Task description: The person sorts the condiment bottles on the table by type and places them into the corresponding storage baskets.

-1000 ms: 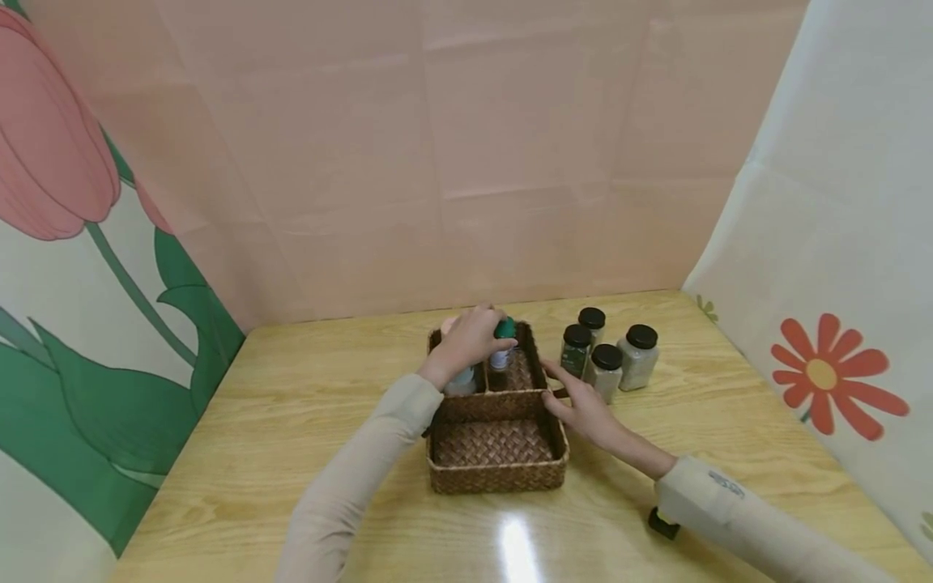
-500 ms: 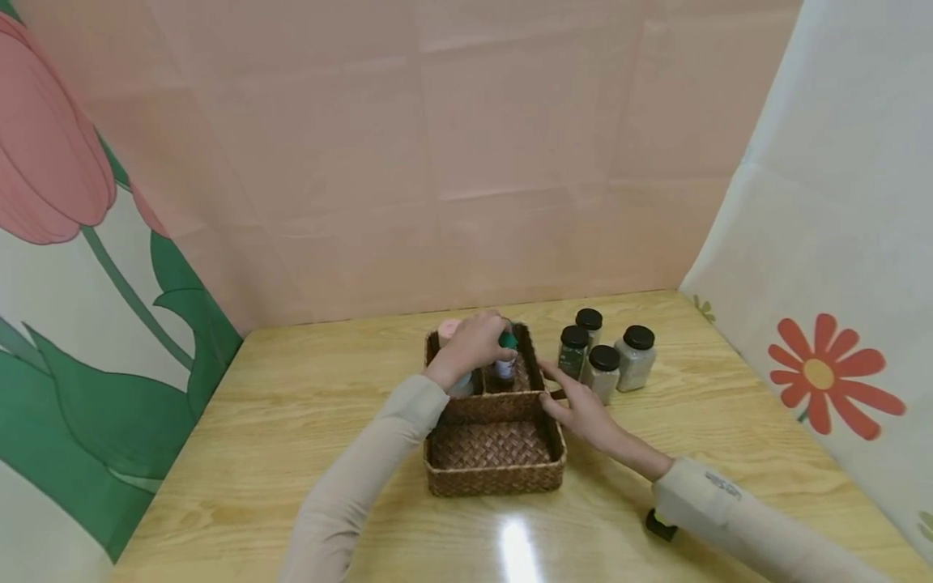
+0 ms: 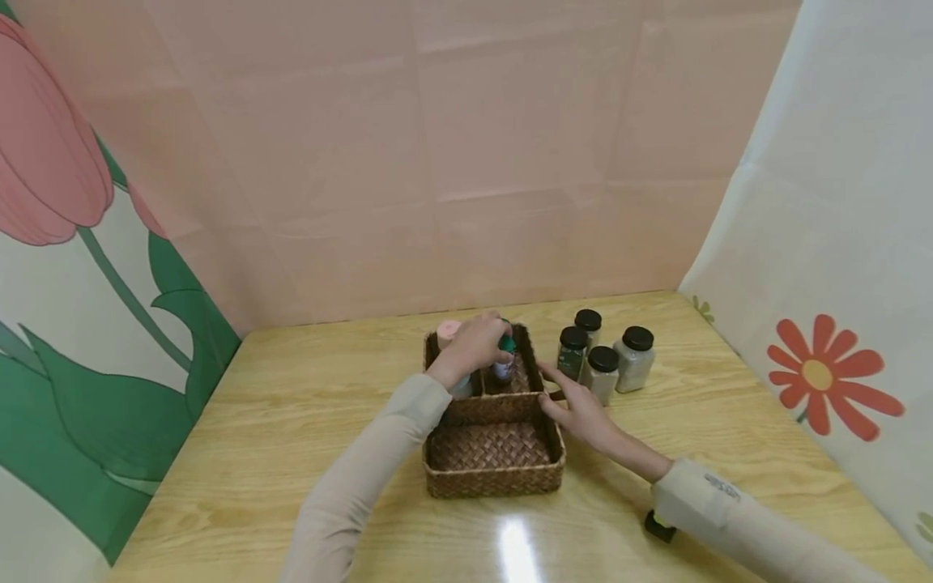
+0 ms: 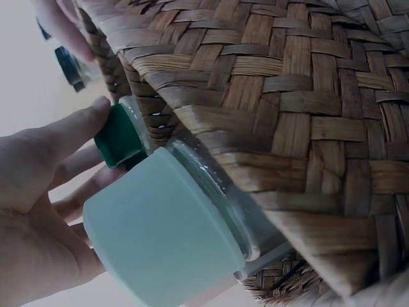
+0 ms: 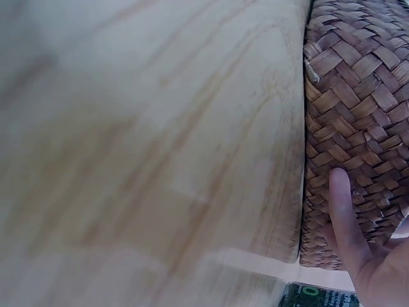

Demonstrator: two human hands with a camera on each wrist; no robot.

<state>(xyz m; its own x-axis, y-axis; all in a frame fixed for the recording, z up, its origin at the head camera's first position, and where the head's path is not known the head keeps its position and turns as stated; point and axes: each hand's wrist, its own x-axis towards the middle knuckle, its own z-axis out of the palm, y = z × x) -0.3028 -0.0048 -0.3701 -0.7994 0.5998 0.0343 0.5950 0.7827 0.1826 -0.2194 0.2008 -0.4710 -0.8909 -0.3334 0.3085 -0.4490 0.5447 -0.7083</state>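
The left hand (image 3: 474, 348) pinches the green cap (image 3: 506, 344) of a small bottle standing in the right rear compartment of the woven basket (image 3: 496, 484). In the left wrist view the hand (image 4: 45, 192) has its thumb on the green cap (image 4: 120, 135), beside a jar with a pale teal lid (image 4: 160, 230). A pink lid (image 3: 448, 329) shows in the left rear compartment. The right hand (image 3: 583, 414) touches the basket's right side near its handle. One straight finger of the right hand (image 5: 377, 262) lies on the weave (image 5: 358, 128).
Right of the basket stand several black-lidded jars, among them a dark green one (image 3: 572, 354) and a wide pale one (image 3: 635, 359). The basket's front compartment holds nothing. Behind the wooden table (image 3: 328, 389) hangs a pink cloth (image 3: 350, 162).
The left hand has shifted slightly right and the green-capped bottle has gone lower in its compartment. More of the pink lid shows. The right hand stays at the basket's side.
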